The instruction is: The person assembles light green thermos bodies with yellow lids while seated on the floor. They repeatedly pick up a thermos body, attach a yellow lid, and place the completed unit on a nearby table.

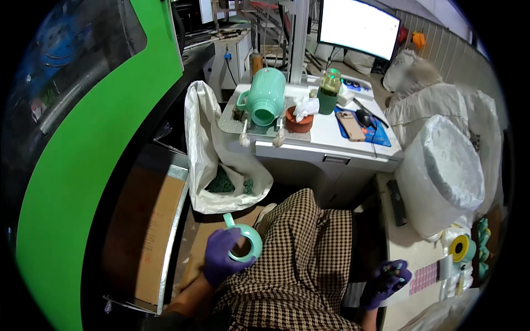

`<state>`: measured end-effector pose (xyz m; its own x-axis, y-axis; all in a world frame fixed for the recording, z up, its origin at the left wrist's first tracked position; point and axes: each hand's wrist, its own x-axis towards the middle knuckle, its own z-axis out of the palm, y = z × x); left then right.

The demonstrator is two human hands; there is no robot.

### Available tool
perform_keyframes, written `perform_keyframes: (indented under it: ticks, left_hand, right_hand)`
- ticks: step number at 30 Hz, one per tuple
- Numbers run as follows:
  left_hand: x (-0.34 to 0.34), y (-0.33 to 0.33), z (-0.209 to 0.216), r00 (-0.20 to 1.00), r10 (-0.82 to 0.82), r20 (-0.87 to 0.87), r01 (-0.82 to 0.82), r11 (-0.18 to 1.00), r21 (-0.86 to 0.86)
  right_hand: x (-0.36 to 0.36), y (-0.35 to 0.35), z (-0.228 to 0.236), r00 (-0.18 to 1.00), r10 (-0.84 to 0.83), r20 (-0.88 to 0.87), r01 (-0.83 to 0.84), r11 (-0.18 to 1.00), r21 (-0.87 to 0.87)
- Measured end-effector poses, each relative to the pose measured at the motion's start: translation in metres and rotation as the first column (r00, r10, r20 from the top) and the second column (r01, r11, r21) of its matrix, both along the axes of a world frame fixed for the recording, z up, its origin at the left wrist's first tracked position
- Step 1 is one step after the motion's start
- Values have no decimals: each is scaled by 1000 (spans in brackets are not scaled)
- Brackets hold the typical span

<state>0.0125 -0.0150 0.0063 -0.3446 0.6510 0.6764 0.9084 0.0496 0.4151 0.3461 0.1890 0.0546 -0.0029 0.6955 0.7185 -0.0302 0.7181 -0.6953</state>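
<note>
My left hand [222,258], in a purple glove, grips a teal ring-shaped plastic part [254,243] with a short handle sticking up from its rim. The part is held over my left thigh, beside my checked brown garment [292,259]. At the lower right is my right hand [386,282], also gloved in purple, with its fingers curled upward. Small light and dark patches show at those fingertips, too small to name. That hand is beside a strip of pink labels [424,278] on the side table [400,243].
A teal jug [268,91] lies tilted on a metal plate on the white desk [326,144], near a phone [351,126] and a green bottle [329,91]. An open white sack [201,149] holds green scraps. Green machine panel [72,182] at left; white sacks [436,165] at right.
</note>
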Motion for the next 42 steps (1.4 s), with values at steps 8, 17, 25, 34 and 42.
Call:
perform_keyframes:
  ticks: [8,17,25,34,42]
  left_hand:
    - [31,23,22,981,-109,-161,81,981,-175]
    - [9,3,-10,986,-35,-163,19,995,-103]
    - [30,65,49,944,-240,-224,196,960,-202]
    - [42,55,40,936,-190,-295,137,972,-191]
    - [15,60,20,977,-119,-179,93,985,-149]
  right_hand:
    - [-245,52,11,677,333,657,-669,652,358]
    - [-76,119,55,782,127,610,-477,751,456]
    - [82,303,201,528,-547,649,137,810,571]
    - [115,407,180,132,-653,745,374,729,573]
    - [12,223,185,567,-628,533,110,699,707]
